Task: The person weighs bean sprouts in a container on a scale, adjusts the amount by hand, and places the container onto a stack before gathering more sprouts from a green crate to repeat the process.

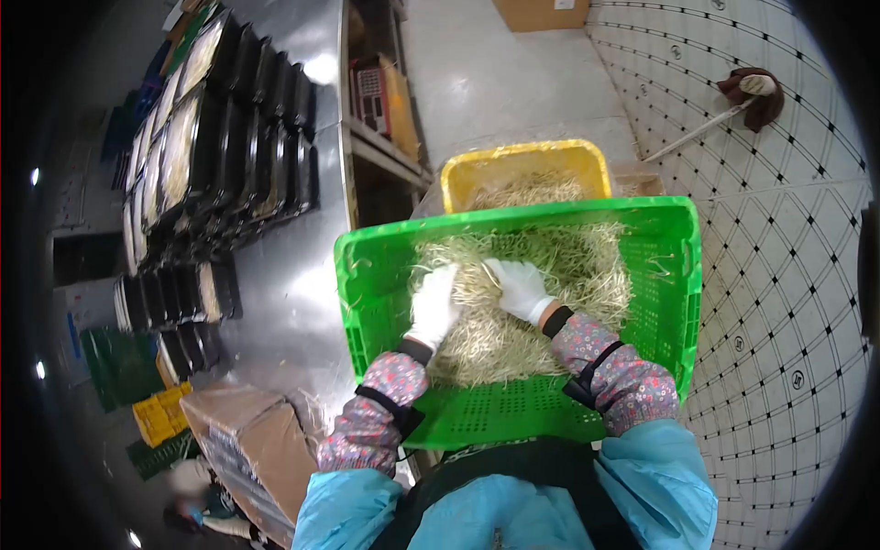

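Note:
A green plastic crate (516, 216) with perforated walls stands right in front of me. Thin, pale, stringy strands that look like sprouts (500, 346) lie heaped inside it. My left hand (438, 301), in a white glove, is closed around the left side of a bunch of strands (477, 284). From the other side my right hand (521, 290), also gloved in white, grips the same bunch with bent fingers. Some fingertips are hidden among the strands.
Behind the crate is a yellow tub (524, 158) of similar strands. Stacked black trays (229, 151) with pale contents cover the metal table (321, 32) at left. A cardboard box (240, 403) stands lower left, near another person (203, 509). A long-handled mop (701, 133) lies on the right.

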A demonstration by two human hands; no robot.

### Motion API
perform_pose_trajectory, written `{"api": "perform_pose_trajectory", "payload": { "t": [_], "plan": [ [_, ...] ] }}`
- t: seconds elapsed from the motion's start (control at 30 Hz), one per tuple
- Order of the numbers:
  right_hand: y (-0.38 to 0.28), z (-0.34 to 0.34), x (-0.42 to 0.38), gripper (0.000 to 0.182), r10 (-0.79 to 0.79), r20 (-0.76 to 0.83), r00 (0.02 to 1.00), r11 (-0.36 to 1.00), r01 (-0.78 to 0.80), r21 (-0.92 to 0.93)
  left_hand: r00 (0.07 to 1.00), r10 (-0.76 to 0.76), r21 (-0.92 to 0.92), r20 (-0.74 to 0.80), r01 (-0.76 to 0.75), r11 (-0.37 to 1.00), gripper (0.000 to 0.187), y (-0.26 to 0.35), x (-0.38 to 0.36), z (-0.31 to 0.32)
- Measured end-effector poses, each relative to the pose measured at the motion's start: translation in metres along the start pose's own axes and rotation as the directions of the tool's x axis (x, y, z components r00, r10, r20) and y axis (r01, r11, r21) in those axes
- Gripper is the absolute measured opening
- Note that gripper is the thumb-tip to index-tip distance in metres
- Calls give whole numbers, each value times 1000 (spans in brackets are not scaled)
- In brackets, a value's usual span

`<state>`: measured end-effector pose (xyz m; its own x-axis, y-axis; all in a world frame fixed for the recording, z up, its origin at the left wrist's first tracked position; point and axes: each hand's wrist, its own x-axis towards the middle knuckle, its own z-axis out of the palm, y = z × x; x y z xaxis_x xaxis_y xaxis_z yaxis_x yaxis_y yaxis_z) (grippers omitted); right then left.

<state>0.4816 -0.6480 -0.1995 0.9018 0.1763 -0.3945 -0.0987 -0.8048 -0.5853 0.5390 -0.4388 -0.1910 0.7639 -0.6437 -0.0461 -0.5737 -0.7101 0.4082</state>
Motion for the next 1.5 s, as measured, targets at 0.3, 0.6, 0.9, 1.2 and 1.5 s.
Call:
{"api": "perform_pose_trajectory", "payload": {
  "t": [0.3,0.6,0.9,1.2,1.5],
  "plan": [
    [-4,31,-120,89,-358,438,825,875,460,-151,587,131,67,799,-303,951,74,35,-105,-45],
    [28,-24,-27,48,-78,262,962,884,-54,464,921,-179,-137,347,239,961,43,25,-22,-75],
    [17,39,-88,86,-356,155,922,932,362,-10,812,-2,-91,584,67,994,88,33,-108,-8],
    [13,51,-111,122,-298,310,903,808,411,-422,775,-162,3,611,203,979,140,62,-131,12],
    [18,55,-78,86,-121,191,974,991,131,-40,817,-346,-13,461,396,918,119,43,-108,44]
  ]
}}
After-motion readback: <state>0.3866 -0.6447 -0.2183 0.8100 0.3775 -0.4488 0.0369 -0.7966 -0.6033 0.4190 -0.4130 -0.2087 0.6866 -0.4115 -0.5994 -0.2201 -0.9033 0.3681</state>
